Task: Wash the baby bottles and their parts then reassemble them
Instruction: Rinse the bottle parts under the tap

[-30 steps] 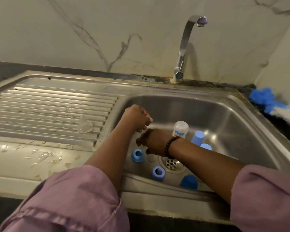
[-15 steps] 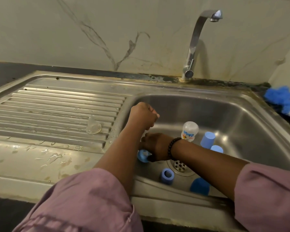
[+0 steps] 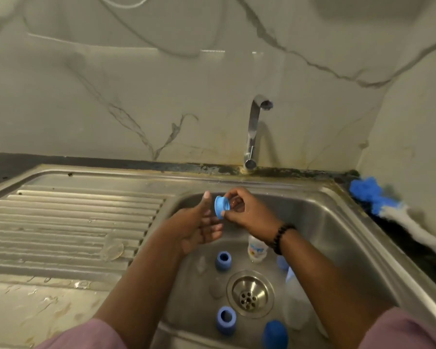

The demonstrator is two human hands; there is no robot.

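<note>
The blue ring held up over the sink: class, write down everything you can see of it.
The blue ring is a light blue screw collar from a baby bottle, plastic by its look, round with a wider flanged rim and a narrower neck. It is held in the air above the sink basin, turned on its side with the flange facing the left hand. The right hand pinches it at the neck end. The left hand's open fingers lie beside it; contact cannot be told. Whether it is wet is unclear.

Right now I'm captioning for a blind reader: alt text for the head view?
Over a steel sink, the right hand pinches a blue bottle collar beside the open left hand; more blue parts lie near the drain.
</note>
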